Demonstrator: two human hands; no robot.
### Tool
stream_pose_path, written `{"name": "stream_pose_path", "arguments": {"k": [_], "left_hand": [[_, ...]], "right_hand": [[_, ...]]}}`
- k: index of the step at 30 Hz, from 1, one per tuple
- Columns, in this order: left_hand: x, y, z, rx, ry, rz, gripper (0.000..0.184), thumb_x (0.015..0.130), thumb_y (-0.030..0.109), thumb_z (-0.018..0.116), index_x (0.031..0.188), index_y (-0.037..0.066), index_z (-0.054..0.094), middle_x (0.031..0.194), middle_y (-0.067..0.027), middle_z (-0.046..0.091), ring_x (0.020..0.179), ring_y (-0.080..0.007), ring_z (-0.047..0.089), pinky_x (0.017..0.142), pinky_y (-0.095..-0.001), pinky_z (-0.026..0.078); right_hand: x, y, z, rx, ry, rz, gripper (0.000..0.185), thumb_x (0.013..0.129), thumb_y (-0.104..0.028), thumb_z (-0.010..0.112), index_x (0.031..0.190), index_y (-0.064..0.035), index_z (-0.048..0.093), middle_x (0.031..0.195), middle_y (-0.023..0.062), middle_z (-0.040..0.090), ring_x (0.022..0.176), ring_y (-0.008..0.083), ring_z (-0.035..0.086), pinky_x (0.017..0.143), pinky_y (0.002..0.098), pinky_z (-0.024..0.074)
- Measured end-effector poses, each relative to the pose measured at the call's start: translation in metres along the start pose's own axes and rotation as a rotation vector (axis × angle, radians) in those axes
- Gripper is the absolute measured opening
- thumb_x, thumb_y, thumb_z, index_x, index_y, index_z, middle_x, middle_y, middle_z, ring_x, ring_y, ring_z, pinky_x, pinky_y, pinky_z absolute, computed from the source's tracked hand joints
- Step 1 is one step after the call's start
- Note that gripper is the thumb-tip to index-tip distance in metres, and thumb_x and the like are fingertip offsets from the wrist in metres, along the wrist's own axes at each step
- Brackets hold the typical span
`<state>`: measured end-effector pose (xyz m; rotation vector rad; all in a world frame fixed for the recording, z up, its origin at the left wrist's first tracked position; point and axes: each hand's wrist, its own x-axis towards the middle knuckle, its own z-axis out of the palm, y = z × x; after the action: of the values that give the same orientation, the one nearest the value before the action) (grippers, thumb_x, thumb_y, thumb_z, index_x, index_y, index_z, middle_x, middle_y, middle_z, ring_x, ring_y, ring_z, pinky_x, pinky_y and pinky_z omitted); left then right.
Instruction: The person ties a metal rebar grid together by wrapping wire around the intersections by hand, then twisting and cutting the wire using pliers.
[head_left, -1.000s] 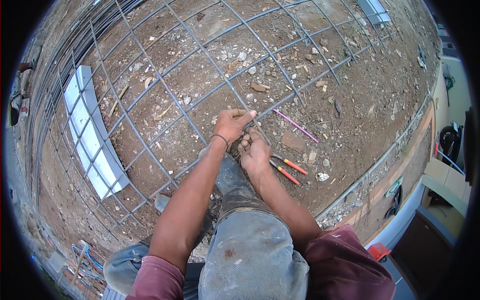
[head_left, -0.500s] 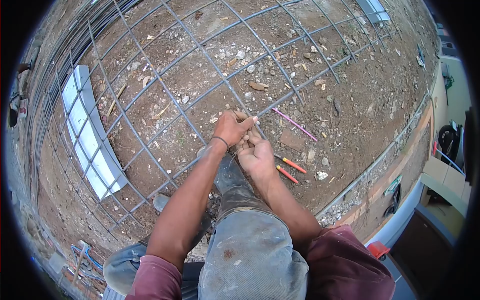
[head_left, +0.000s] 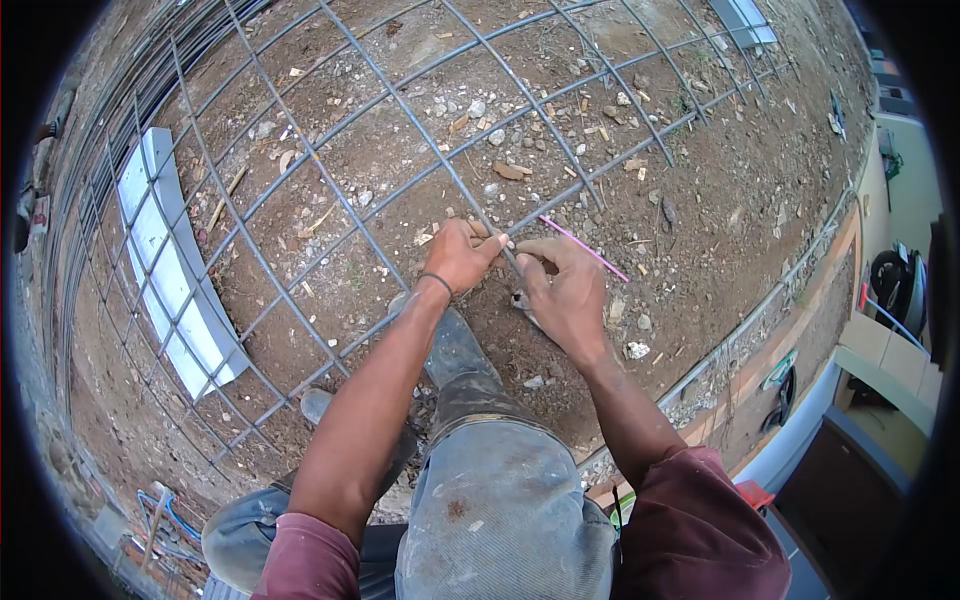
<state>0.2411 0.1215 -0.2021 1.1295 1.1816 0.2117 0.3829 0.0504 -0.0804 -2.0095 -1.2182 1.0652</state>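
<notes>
A mesh of crossed grey rebar [head_left: 440,162] lies over the dirt in front of me. At a crossing near its closest edge, my left hand [head_left: 462,258] is closed with fingers and thumb at the bar; whatever it pinches is too small to name. My right hand [head_left: 568,292] is just right of the same crossing, its fingers bent toward the bar, and what they hold is hidden. Part of a dark metal tool [head_left: 527,308] shows below the right hand, the rest covered by it. Beyond that hand a pink stick [head_left: 585,248] rests on the ground.
A long white panel [head_left: 175,265] lies under the mesh at the left, another pale panel [head_left: 745,22] at the top right. Bundled bars [head_left: 125,95] run along the upper left. My knee and boot [head_left: 458,350] are below the hands. A pipe [head_left: 735,338] edges the right side.
My right hand has moved right and turned, with its fingers farther from my left hand. The red-handled pliers are now hidden behind it. My left hand stays at the crossing.
</notes>
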Motion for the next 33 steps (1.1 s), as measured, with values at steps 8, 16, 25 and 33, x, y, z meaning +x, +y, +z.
{"name": "stream_pose_path", "arguments": {"k": [8,16,25,33], "left_hand": [[-0.004,-0.001,-0.006,0.293,0.111,0.183,0.021,0.084,0.013,0.073,0.096,-0.004,0.072,0.087,-0.0194,0.076,0.078,-0.0236,0.072,0.07,-0.0395,0.055],[-0.004,0.009,-0.008,0.32,0.05,0.056,0.026,0.083,0.019,0.076,0.099,-0.002,0.075,0.084,-0.0191,0.076,0.078,-0.0267,0.075,0.072,-0.0399,0.057],[-0.005,0.003,-0.009,-0.081,-0.118,0.009,0.026,0.098,0.019,0.069,0.1,-0.007,0.073,0.084,-0.0125,0.075,0.075,-0.016,0.073,0.07,-0.0302,0.061],[0.002,0.017,-0.007,-0.187,-0.068,-0.13,0.043,0.103,0.029,0.062,0.088,-0.011,0.072,0.077,-0.014,0.073,0.071,-0.02,0.075,0.06,-0.0314,0.064]], "right_hand": [[0.074,0.001,0.047,-0.281,-0.21,-0.249,0.02,0.083,-0.014,0.074,0.098,-0.0011,0.077,0.096,0.023,0.071,0.098,0.0399,0.066,0.091,0.0483,0.0501],[0.064,0.019,0.033,0.028,-0.135,-0.075,0.014,0.083,-0.012,0.075,0.089,0.0005,0.075,0.084,0.0175,0.072,0.077,0.0307,0.07,0.071,0.0404,0.053],[0.03,0.049,0.041,0.743,0.227,0.391,0.008,0.096,-0.005,0.068,0.095,0.0024,0.069,0.085,0.0083,0.072,0.073,0.0121,0.068,0.066,0.0253,0.0543],[0.027,0.054,0.044,0.703,0.223,0.364,0.006,0.097,-0.004,0.066,0.095,0.0008,0.068,0.086,0.0113,0.074,0.076,0.0158,0.071,0.07,0.0269,0.0569]]}}
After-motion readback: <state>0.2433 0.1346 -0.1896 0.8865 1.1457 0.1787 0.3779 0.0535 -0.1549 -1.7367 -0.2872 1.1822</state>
